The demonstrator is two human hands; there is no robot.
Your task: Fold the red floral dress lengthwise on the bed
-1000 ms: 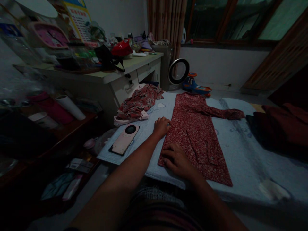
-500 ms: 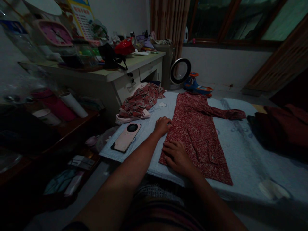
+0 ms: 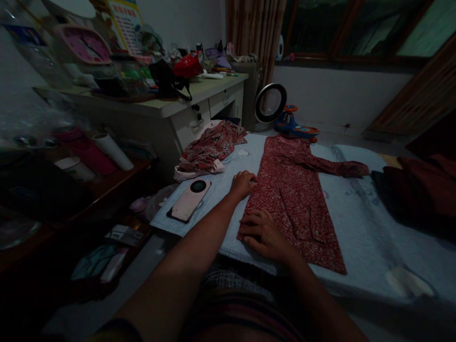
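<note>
A dark red speckled long-sleeved shirt [image 3: 285,190] lies spread on a light blue bed cover [image 3: 359,213], one sleeve stretched out to the right. At its left edge is my left hand [image 3: 244,184], its fingers curled and their tips at the fabric. My right hand [image 3: 263,235] rests palm down on the lower left corner of the shirt, fingers stretched out. Left of my left hand, a pink phone [image 3: 188,202] with a round black camera lies face down. Beyond the phone is a crumpled red patterned garment [image 3: 213,147].
Dark folded clothes [image 3: 423,190] are stacked at the right. A cluttered desk [image 3: 167,110] stands behind on the left, with a low shelf [image 3: 85,204] of bottles nearer me. Past the bed are a round-framed appliance [image 3: 270,103] and a blue ride-on toy [image 3: 295,127].
The view has shifted slightly. Both hands stay at the left side of the shirt, and the shirt lies as before.
</note>
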